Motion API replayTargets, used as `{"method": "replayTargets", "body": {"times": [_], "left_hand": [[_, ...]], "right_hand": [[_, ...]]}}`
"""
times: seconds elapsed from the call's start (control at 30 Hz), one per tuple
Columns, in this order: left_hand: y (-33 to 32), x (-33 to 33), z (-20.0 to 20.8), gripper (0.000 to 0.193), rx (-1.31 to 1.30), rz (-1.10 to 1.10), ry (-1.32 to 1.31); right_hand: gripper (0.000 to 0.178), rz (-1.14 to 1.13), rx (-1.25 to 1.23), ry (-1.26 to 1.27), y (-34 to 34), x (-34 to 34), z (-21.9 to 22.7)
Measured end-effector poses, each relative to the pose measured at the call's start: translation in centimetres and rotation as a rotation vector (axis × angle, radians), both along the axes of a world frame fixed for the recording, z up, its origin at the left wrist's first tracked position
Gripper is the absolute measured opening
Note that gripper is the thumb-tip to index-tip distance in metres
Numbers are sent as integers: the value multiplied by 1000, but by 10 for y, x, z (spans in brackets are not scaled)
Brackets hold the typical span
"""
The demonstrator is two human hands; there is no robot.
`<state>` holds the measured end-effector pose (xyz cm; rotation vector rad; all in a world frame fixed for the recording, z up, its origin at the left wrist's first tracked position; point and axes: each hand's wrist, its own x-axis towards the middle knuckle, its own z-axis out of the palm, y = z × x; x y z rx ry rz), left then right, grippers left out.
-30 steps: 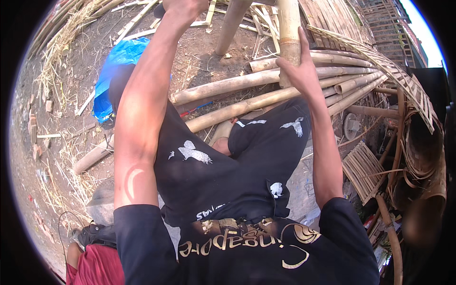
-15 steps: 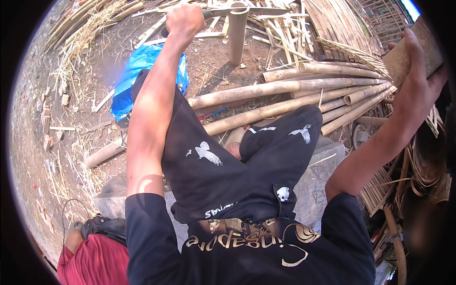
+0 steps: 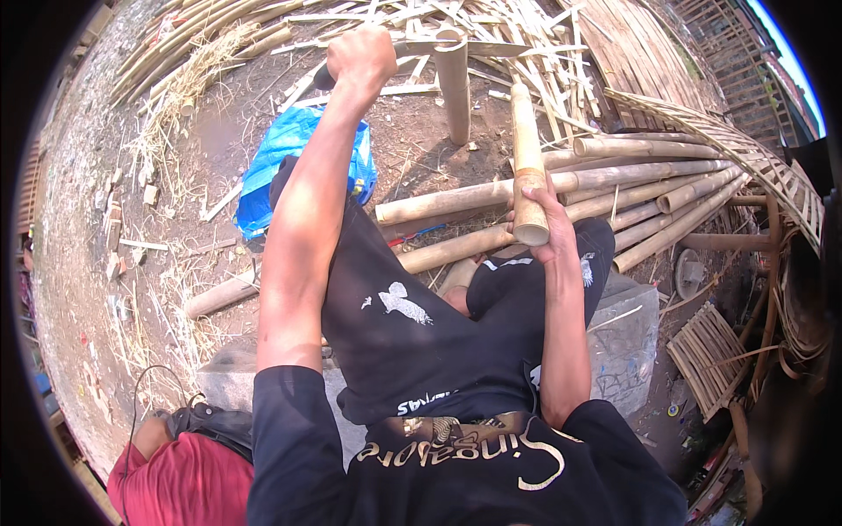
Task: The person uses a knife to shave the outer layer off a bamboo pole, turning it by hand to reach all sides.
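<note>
My left hand [image 3: 361,61] is closed in a fist round the dark handle of a machete. The machete blade [image 3: 500,49] lies level across the top end of an upright bamboo post [image 3: 453,95], which stands on the dirt. My right hand [image 3: 551,219] grips the lower part of a short, thick bamboo piece [image 3: 528,162]. That piece tilts away from me with its open end facing me, apart from the blade. It hangs above the bamboo poles and my bent knee.
Long bamboo poles [image 3: 631,175] lie fanned out at the right. Split strips [image 3: 553,79] litter the ground beyond the post. A blue plastic sheet [image 3: 285,158] rests left of my leg. A concrete block [image 3: 627,342] is beneath me. Another person in red [image 3: 189,478] sits lower left.
My right hand has come down and inward from the far right, bringing the bamboo piece near the middle. The left hand and machete remain at the post, shifted slightly in the picture.
</note>
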<state>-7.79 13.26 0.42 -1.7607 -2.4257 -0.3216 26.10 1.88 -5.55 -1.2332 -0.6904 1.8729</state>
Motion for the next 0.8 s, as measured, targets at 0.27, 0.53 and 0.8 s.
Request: {"method": "replayTargets", "body": {"times": [0.27, 0.53, 0.8], "left_hand": [[13, 40, 15, 24, 68, -68, -23], [11, 27, 32, 29, 171, -455, -166], [-35, 1, -12, 36, 288, -17, -294]], "right_hand": [[95, -124, 335, -66, -29, -24, 66], [98, 180, 722, -1080, 1, -35, 109], [98, 305, 694, -527, 20, -50, 80]]}}
